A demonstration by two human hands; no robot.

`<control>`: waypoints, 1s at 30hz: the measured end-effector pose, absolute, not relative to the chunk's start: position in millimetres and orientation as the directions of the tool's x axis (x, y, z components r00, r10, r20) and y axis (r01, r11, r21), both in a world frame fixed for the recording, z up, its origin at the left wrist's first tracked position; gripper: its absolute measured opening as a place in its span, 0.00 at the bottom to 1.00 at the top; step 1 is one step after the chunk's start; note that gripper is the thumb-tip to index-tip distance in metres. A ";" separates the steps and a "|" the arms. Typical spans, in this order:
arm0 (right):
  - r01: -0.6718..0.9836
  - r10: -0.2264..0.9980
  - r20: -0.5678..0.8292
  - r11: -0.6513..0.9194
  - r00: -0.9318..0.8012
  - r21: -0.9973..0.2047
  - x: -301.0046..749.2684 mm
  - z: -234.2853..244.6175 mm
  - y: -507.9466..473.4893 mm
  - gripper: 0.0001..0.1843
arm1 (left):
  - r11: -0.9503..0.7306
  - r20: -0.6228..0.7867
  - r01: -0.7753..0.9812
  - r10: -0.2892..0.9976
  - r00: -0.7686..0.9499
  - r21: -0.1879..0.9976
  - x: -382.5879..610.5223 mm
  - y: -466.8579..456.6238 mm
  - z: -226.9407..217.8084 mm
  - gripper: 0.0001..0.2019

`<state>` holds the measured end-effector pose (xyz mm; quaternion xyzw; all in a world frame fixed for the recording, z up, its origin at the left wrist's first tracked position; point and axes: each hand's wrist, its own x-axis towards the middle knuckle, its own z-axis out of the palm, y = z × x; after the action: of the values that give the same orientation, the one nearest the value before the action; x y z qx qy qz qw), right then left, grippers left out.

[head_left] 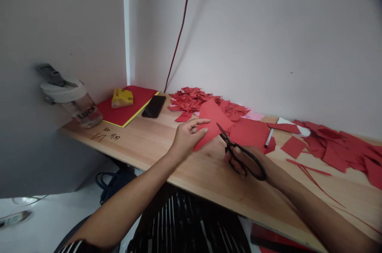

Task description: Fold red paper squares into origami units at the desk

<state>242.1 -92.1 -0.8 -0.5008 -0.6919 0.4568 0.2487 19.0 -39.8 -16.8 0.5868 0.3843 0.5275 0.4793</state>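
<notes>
My left hand [190, 135] pinches a sheet of red paper [213, 119] by its left side and holds it up above the table. In my right hand [246, 157] is a pair of black-handled scissors [228, 139], with fingers around the handles. The blades point up and left at the paper's right edge; whether they touch it I cannot tell. Behind the held sheet lies a heap of folded red paper pieces [191, 99]. A flat red sheet [250, 134] rests on the table just beyond the scissors.
A white pen [269, 138] and more red cut pieces [334, 145] lie to the right, with thin red strips [310, 167]. On the left are a black phone [154, 106], a yellow box [122, 98] on a red pad [119, 113], and a clear bottle [82, 113] at the edge.
</notes>
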 end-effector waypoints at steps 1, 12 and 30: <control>0.461 0.919 -0.105 0.089 -0.380 -0.883 242.9 -2.3 -91.9 0.33 | -0.242 0.248 -0.058 0.957 0.149 0.968 19.1 -39.8 -17.1 0.17; 0.374 0.930 -0.148 -0.013 -0.336 -0.927 254.4 -25.7 -85.4 0.22 | -0.233 0.242 -0.074 0.957 0.159 0.970 19.5 -38.2 -18.1 0.18; 0.377 0.918 -0.040 0.122 -0.395 -0.918 253.1 -16.2 -91.8 0.25 | -0.207 0.222 -0.088 0.947 0.233 0.974 22.6 -46.1 -7.7 0.17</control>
<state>253.1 -91.8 -16.2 -0.4681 -0.6912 0.4688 0.2886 22.6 -46.1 -7.7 0.5927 0.3624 0.5022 0.5149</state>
